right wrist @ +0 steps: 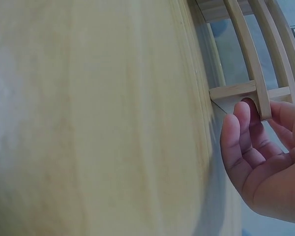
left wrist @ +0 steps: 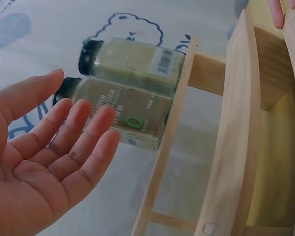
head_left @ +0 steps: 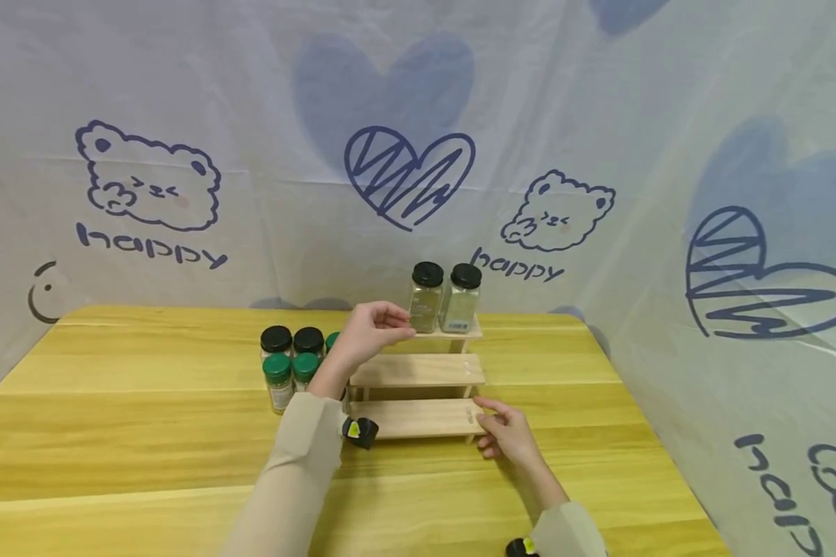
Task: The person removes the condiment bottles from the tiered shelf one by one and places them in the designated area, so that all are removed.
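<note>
A three-tier pale wooden spice rack (head_left: 418,371) stands on the table. Two square glass spice jars with black lids are side by side at the right end of its top shelf: a darker one (head_left: 426,308) and a paler one (head_left: 461,308). My left hand (head_left: 371,334) is just left of the darker jar. In the left wrist view its fingers (left wrist: 81,125) are spread and relaxed, with nothing held, overlapping that jar. Down at the right end of the lowest shelf (right wrist: 259,88), my right hand (right wrist: 265,167) grips the board between thumb and fingers.
Left of the rack stands a group of spice jars, black-lidded ones (head_left: 275,340) behind and green-lidded ones (head_left: 279,383) in front, partly hidden by my left forearm. Behind the wooden table (head_left: 146,433) hangs a printed cloth (head_left: 265,193), which also runs along the right side.
</note>
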`<state>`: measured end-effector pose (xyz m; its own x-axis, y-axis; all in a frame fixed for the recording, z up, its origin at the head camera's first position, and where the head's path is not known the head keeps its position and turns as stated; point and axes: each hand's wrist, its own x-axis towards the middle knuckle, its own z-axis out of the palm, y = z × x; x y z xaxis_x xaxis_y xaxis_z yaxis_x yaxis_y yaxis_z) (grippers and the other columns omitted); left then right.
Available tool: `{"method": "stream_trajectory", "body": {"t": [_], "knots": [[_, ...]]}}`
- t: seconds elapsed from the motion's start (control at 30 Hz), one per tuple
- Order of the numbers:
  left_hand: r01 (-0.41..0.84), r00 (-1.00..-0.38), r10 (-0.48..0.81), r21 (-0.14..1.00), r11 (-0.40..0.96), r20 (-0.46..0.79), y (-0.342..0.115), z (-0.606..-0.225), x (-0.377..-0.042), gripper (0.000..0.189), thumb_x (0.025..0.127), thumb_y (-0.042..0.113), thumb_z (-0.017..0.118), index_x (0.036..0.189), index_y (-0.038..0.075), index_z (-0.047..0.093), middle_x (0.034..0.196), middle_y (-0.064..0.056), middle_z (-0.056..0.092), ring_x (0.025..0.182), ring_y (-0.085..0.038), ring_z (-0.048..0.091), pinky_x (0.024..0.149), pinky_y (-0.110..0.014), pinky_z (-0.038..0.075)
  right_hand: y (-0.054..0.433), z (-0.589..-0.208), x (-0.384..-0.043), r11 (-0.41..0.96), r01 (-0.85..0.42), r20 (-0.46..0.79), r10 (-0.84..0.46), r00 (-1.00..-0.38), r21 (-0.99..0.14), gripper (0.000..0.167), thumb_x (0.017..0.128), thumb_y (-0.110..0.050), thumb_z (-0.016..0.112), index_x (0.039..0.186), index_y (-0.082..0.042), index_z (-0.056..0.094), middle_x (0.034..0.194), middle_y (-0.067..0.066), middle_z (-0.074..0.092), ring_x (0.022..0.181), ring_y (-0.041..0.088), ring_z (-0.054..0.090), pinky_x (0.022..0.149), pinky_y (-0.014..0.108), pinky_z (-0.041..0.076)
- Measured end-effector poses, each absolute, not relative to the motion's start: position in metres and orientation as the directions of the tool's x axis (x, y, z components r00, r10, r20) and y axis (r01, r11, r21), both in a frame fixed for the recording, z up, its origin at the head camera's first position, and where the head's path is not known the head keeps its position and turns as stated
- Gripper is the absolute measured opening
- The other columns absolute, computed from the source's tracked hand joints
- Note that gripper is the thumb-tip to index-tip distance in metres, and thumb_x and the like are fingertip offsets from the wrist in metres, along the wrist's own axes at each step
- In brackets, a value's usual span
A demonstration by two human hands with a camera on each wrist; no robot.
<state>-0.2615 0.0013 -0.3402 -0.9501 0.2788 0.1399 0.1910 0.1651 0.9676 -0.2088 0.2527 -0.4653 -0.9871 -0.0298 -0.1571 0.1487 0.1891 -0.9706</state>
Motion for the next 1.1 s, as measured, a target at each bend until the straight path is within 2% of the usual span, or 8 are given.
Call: {"method": "stream_trajectory", "body": {"t": [0.07, 0.17, 0.4, 0.7, 1.1], "knots": [[0.169, -0.957, 0.266, 0.971, 0.169, 0.120, 0.002, -0.341, -0.266, 0.026, 0.082, 0.007, 0.064, 0.105, -0.006, 0.059, 0.092, -0.014, 0.062, 0.086, -0.030, 0.058, 0.073, -0.033, 0.050, 0.253, -0.465, -0.209, 0.185, 0.147, -0.157, -0.039, -0.987, -0.972, 0.036, 0.089, -0.002, 0.050, 0.125, 0.004, 0.048, 0.064, 0.009, 0.056, 0.048, 0.013, 0.054, 0.042, 0.025, 0.048], [0.147, -0.964, 0.245, 0.974, 0.170, 0.103, 0.003, -0.343, -0.270, 0.027, 0.082, 0.007, 0.065, 0.105, -0.005, 0.059, 0.092, -0.013, 0.061, 0.085, -0.028, 0.058, 0.072, -0.031, 0.050, 0.252, -0.464, -0.209, 0.184, 0.141, -0.153, -0.049, -0.987, -0.973, 0.038, 0.090, -0.003, 0.051, 0.126, 0.005, 0.046, 0.063, 0.009, 0.056, 0.048, 0.013, 0.054, 0.042, 0.026, 0.049], [0.149, -0.977, 0.178, 0.977, 0.152, 0.121, 0.006, -0.339, -0.280, 0.026, 0.080, 0.007, 0.066, 0.103, -0.004, 0.060, 0.094, -0.015, 0.061, 0.084, -0.024, 0.057, 0.075, -0.041, 0.049, 0.252, -0.464, -0.207, 0.190, 0.131, -0.141, -0.041, -0.989, -0.973, 0.038, 0.089, -0.005, 0.052, 0.126, 0.004, 0.046, 0.062, 0.008, 0.055, 0.047, 0.011, 0.055, 0.041, 0.024, 0.048], [0.130, -0.990, 0.072, 0.981, 0.144, 0.121, 0.011, -0.337, -0.294, 0.029, 0.078, 0.011, 0.070, 0.103, -0.001, 0.061, 0.095, -0.011, 0.060, 0.086, -0.023, 0.055, 0.075, -0.034, 0.048, 0.252, -0.466, -0.207, 0.177, 0.148, -0.156, -0.032, -0.987, -0.973, 0.037, 0.090, -0.003, 0.050, 0.126, 0.003, 0.047, 0.063, 0.008, 0.057, 0.047, 0.011, 0.054, 0.041, 0.023, 0.047], [0.130, -0.991, 0.041, 0.984, 0.124, 0.126, 0.024, -0.341, -0.305, 0.054, 0.076, 0.012, 0.072, 0.124, 0.004, 0.049, 0.122, -0.014, 0.049, 0.109, -0.027, 0.047, 0.092, -0.035, 0.040, 0.250, -0.463, -0.206, 0.174, 0.153, -0.160, -0.023, -0.987, -0.973, 0.038, 0.090, -0.004, 0.051, 0.127, 0.003, 0.046, 0.064, 0.009, 0.057, 0.047, 0.011, 0.053, 0.041, 0.022, 0.047]]}}
